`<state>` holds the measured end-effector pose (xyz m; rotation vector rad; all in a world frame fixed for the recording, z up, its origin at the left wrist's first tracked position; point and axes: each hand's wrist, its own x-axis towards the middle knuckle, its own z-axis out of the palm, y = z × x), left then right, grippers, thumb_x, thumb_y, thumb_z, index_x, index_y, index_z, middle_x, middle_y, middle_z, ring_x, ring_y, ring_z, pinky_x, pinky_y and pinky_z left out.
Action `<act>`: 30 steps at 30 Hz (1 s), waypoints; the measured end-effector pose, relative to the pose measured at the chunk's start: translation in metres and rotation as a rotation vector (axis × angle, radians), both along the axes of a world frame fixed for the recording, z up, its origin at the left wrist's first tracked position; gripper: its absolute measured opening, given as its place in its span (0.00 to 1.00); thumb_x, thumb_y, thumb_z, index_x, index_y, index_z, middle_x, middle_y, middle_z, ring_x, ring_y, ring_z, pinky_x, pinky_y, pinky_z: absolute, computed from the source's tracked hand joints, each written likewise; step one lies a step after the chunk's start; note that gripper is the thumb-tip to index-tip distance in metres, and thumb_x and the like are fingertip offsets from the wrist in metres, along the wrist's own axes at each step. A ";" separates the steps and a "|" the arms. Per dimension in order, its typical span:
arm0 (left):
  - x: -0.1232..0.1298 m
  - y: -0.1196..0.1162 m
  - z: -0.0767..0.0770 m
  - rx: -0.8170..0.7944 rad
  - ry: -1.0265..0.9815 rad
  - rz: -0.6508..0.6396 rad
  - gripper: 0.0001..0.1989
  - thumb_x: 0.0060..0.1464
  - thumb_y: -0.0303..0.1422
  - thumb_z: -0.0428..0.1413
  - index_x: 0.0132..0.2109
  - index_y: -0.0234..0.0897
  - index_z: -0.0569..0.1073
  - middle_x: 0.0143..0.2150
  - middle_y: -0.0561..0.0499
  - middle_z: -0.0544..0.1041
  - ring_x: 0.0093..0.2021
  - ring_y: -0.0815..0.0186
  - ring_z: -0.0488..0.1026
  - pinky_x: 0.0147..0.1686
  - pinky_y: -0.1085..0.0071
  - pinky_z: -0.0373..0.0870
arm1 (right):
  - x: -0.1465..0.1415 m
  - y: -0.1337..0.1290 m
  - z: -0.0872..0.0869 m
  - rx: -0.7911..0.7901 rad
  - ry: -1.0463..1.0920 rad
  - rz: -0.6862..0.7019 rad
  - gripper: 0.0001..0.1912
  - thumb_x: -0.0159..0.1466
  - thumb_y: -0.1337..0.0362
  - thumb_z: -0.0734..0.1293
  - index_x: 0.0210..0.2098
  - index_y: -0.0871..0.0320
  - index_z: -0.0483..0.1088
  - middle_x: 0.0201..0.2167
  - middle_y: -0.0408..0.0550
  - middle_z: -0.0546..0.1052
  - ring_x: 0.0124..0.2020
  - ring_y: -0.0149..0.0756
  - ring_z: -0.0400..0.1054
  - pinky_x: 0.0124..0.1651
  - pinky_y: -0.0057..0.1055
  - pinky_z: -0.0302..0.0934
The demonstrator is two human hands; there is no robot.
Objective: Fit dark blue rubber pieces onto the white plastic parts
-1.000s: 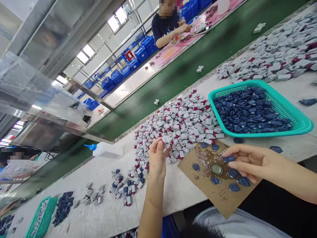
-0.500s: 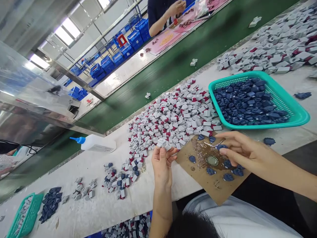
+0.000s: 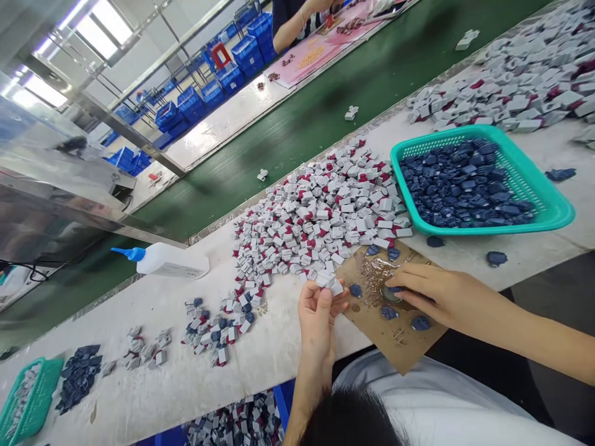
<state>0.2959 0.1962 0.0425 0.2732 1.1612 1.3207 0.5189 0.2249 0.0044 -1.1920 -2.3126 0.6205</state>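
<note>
A light grey part (image 3: 328, 280) is pinched in my left hand (image 3: 318, 316), near the front edge of the big heap of grey and dark red parts (image 3: 320, 210). My right hand (image 3: 425, 291) is over the brown board (image 3: 404, 353), its fingertips closed on a dark blue piece (image 3: 395, 289) at the round spot in the wet patch. Several other dark blue pieces, one of them (image 3: 421, 323) near the board's right side, lie around my right hand. Behind it stands a green basket (image 3: 553, 217) full of dark blue pieces.
A white bottle with a blue nozzle (image 3: 171, 261) lies on the left. Small groups of parts (image 3: 218, 328) and another green basket (image 3: 39, 402) are further left. A green conveyor belt (image 3: 307, 142) runs behind the table. Across it, a person's arm (image 3: 290, 30) shows.
My right hand has moved left and down with the dark blue piece, to the round spot on the board. My left hand has shifted slightly right, still holding the grey part. The view has shifted.
</note>
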 end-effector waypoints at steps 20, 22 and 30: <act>0.017 -0.005 0.008 0.094 -0.011 -0.108 0.18 0.27 0.38 0.76 0.28 0.37 0.81 0.27 0.52 0.81 0.28 0.73 0.76 0.30 0.82 0.73 | -0.015 -0.004 0.044 -0.268 0.412 -0.178 0.14 0.64 0.48 0.66 0.40 0.51 0.75 0.31 0.46 0.76 0.27 0.33 0.70 0.26 0.28 0.66; 0.018 -0.006 0.009 0.113 0.018 -0.113 0.18 0.27 0.37 0.76 0.28 0.38 0.81 0.26 0.53 0.81 0.27 0.73 0.76 0.31 0.81 0.73 | -0.020 -0.004 0.062 -0.386 0.500 -0.252 0.20 0.60 0.42 0.68 0.38 0.51 0.76 0.30 0.46 0.76 0.26 0.34 0.70 0.25 0.28 0.68; 0.019 -0.008 0.012 0.191 0.010 -0.189 0.17 0.28 0.31 0.76 0.28 0.36 0.80 0.26 0.53 0.81 0.25 0.73 0.75 0.27 0.81 0.73 | -0.024 -0.002 0.081 -0.346 0.496 -0.117 0.17 0.60 0.45 0.70 0.33 0.53 0.77 0.26 0.45 0.78 0.23 0.31 0.70 0.22 0.24 0.66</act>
